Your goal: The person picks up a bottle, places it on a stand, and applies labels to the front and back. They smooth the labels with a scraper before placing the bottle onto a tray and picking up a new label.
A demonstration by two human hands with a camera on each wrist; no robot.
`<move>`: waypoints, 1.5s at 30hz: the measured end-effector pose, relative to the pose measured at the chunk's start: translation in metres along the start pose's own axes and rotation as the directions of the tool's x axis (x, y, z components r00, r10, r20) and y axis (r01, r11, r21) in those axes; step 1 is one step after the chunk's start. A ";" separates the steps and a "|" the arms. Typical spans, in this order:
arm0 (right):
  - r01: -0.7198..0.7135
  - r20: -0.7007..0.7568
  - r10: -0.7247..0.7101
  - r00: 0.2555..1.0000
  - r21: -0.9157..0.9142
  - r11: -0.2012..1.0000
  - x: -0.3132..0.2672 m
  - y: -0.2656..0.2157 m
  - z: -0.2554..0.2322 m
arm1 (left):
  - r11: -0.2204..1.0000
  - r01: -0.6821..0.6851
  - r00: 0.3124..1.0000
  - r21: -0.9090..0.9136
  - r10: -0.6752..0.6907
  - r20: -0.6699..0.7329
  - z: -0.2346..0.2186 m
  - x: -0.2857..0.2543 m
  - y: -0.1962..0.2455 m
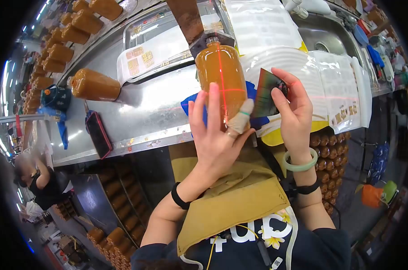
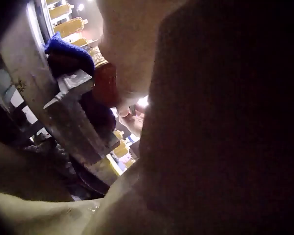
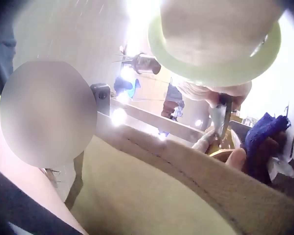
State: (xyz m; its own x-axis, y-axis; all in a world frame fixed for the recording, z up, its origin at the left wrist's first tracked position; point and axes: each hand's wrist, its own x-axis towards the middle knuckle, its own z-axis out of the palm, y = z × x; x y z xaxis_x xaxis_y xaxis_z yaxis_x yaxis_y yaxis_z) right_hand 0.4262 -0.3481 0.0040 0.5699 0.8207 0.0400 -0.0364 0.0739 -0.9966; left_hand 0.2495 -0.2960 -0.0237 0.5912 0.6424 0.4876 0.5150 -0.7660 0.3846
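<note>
Two hands meet on one bottle. It lies on the steel tabletop, cap wedged against a bracket, on a blue cloth that likely stops it rolling. Your left hand curls round its base, bandaged thumb on the glass, steadying it under the red laser cross. Your right hand pinches a dark label beside it, tilted toward the glass for alignment.

An amber-orange plastic bottle, crossed by thin red laser lines, lies on a royal-blue cloth. The dark card to its right shimmers green and red, perhaps iridescent. Nearer, a pale jade-green bangle and mustard-yellow apron.
</note>
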 end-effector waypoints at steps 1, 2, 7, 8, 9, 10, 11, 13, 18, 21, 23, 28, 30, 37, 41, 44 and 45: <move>0.008 0.009 -0.008 1.000 -0.015 1.000 -0.001 -0.002 0.003 | 0.992 0.044 0.996 -0.116 -0.053 -0.075 0.002 -0.003 -0.003; 0.015 0.017 -0.014 1.000 -0.028 0.999 -0.003 -0.005 0.007 | 0.992 0.044 0.996 -0.115 -0.053 -0.075 0.005 -0.005 -0.007; 0.114 0.116 -0.073 0.991 -0.401 0.909 -0.001 0.013 0.008 | 0.867 0.297 0.946 -0.401 -0.324 0.001 0.016 -0.017 -0.035; 0.172 0.064 -0.163 0.985 -0.507 0.844 0.009 0.020 -0.002 | 0.871 0.274 0.956 -0.407 -0.293 0.016 0.014 -0.016 -0.036; 0.066 -0.015 -0.080 0.997 -0.428 0.902 0.014 0.023 -0.008 | 0.870 0.244 0.957 -0.428 -0.287 -0.038 0.011 -0.013 -0.030; 0.076 -0.012 -0.088 0.996 -0.398 0.914 0.013 0.021 -0.013 | 0.867 0.248 0.955 -0.432 -0.293 -0.041 0.006 -0.009 -0.026; 0.035 -0.037 -0.050 0.998 -0.326 0.945 0.009 0.018 -0.015 | 0.854 0.236 0.954 -0.464 -0.294 -0.056 0.000 -0.007 -0.022; 0.032 -0.041 -0.040 0.998 -0.184 0.982 -0.003 0.003 -0.001 | 0.898 0.138 0.975 -0.417 -0.197 -0.102 -0.008 -0.005 -0.020; -0.021 0.056 0.034 0.998 -0.208 0.978 -0.014 0.021 0.014 | 0.871 0.184 0.974 -0.457 -0.225 -0.036 -0.006 -0.007 -0.023; -0.003 -0.019 -0.005 1.000 -0.359 0.933 -0.003 0.048 -0.014 | 0.905 0.208 0.962 -0.371 -0.258 -0.091 -0.001 -0.007 -0.022; -0.016 0.006 0.018 1.000 -0.218 0.976 -0.012 0.018 -0.002 | 0.744 0.454 0.889 -0.490 -0.414 0.195 0.001 -0.010 -0.024; 0.009 0.060 0.004 0.998 -0.213 0.977 -0.011 0.027 0.007 | 0.802 0.375 0.924 -0.464 -0.366 0.113 -0.008 -0.003 -0.018; -0.010 0.015 0.016 1.000 -0.361 0.932 -0.004 0.035 -0.011 | 0.906 0.206 0.973 -0.370 -0.230 -0.019 -0.010 -0.002 -0.020; -0.074 0.077 0.078 0.994 -0.054 0.996 -0.018 0.011 -0.004 | 0.563 0.329 0.941 -0.758 -0.260 0.215 -0.017 0.003 -0.021; -0.084 0.078 0.089 0.993 -0.067 0.994 -0.021 0.016 -0.001 | 0.200 0.498 0.835 -0.844 -0.373 0.405 -0.017 0.018 -0.011; -0.085 0.093 0.100 0.991 -0.155 0.984 -0.021 0.012 -0.001 | 0.084 0.467 0.836 -0.880 -0.367 0.408 -0.021 0.022 -0.009; -0.055 0.096 0.069 0.993 -0.140 0.989 -0.020 0.010 0.001 | 0.084 0.467 0.836 -0.880 -0.367 0.409 -0.020 0.021 -0.010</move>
State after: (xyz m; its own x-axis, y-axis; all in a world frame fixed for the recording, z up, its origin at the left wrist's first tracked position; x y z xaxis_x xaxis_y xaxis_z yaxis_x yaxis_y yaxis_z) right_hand 0.4135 -0.3631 -0.0072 0.4842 0.8747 -0.0221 0.0471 -0.0513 -0.9976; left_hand 0.2445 -0.2753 -0.0012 0.5587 0.8276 -0.0539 -0.2271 0.2152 0.9498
